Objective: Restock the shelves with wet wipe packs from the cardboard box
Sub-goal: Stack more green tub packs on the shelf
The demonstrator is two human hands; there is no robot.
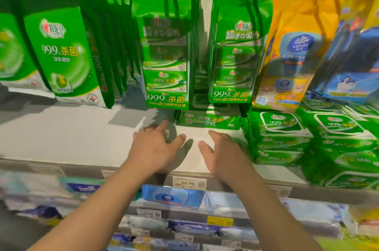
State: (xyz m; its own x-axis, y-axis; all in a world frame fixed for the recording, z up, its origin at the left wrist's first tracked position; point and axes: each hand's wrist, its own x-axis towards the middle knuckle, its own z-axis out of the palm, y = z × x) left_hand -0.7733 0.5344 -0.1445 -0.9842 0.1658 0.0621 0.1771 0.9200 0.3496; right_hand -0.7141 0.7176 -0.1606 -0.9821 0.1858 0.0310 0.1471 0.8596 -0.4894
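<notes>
The landmark is the flat green wipe pack (207,121) lying alone on the white shelf (61,138), w/ its label facing up and front edge toward the aisle, prob. so shoppers can read it.

The person's left hand (155,148) sits just in front of and left of that pack, fingers spread and relaxed, holding nothing; the fingertips reach near the pack's left front corner, touching or not can't be told. The right hand (223,154) is in front of the pack, slightly right, also loose and empty. Both palms face down over bare shelf, which suggests they are placed to square or slide the pack, or have nothing more to set here.

Right of the pack, a stack of same-type packs (281,138) stands several high, so the lone pack looks like the start of a new stack beside it. Above and behind the pack hang green multi-pack bags (166,45) on pegs, covering the rear of the shelf. Below the pack, on the shelf lip, a price tag (188,183).

The cardboard box isn't in view; more packs must come from it.
</notes>
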